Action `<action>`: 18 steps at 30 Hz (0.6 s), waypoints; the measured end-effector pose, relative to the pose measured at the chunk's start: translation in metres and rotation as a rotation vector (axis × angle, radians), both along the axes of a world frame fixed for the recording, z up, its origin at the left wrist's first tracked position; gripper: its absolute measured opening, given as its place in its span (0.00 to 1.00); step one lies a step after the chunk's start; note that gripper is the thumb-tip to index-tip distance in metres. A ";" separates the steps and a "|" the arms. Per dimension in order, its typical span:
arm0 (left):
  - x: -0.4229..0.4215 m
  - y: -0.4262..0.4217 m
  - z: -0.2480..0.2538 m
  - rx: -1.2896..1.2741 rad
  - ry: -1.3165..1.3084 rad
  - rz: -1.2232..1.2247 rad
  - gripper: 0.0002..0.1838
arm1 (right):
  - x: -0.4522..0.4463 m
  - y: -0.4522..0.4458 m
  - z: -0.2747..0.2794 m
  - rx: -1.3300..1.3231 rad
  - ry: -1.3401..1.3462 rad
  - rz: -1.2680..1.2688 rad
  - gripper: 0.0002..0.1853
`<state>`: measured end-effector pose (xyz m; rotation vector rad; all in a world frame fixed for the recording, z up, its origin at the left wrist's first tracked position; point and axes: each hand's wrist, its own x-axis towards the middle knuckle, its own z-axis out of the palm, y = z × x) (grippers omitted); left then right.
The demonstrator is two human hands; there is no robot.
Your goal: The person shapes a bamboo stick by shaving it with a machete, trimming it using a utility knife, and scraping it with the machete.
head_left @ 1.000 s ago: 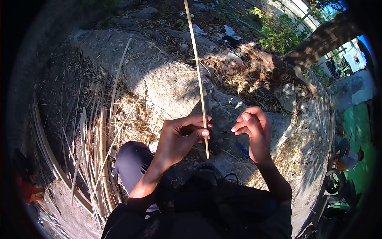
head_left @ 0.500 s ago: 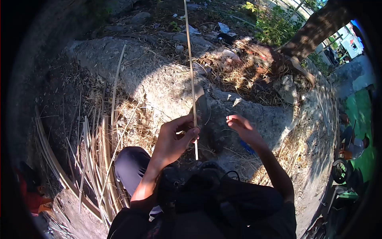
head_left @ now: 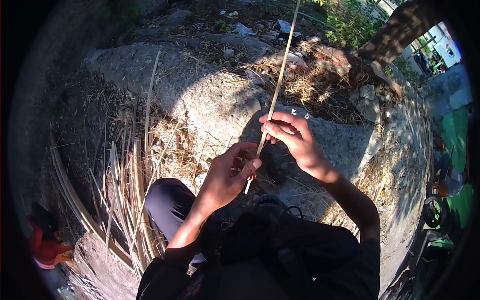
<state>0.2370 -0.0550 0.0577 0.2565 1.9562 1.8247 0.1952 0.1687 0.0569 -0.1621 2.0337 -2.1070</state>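
Note:
A long, thin bamboo strip [head_left: 281, 75] slants up from between my hands and runs out of the top of the view, leaning right. My left hand [head_left: 224, 176] is closed round it near its lower end, with a short tail of strip sticking out below the fingers. Just above, my right hand [head_left: 301, 146] pinches the same strip between thumb and fingers. At my left knee lies a bundle of split bamboo strips [head_left: 141, 200], some thin and straight, others wide and curved.
A concrete ledge [head_left: 215, 107] crosses in front of me, with dry shavings [head_left: 172, 137] beside it. A tree trunk [head_left: 400, 35] rises at upper right. A person in red [head_left: 42, 245] is at lower left; a wheel [head_left: 435, 211] stands at far right.
My right hand has come in from the right and taken hold of the strip above my left hand. The strip's upper part has tilted to the right.

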 end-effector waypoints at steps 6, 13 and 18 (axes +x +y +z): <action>0.035 -0.008 -0.016 0.173 -0.135 -0.097 0.25 | -0.012 0.000 0.007 -0.003 0.001 0.031 0.15; 0.035 -0.005 -0.034 0.175 -0.184 0.032 0.22 | -0.029 0.001 -0.028 0.142 -0.072 -0.002 0.18; 0.035 -0.008 -0.061 0.307 -0.380 0.083 0.18 | 0.005 0.060 -0.179 1.172 0.186 0.132 0.27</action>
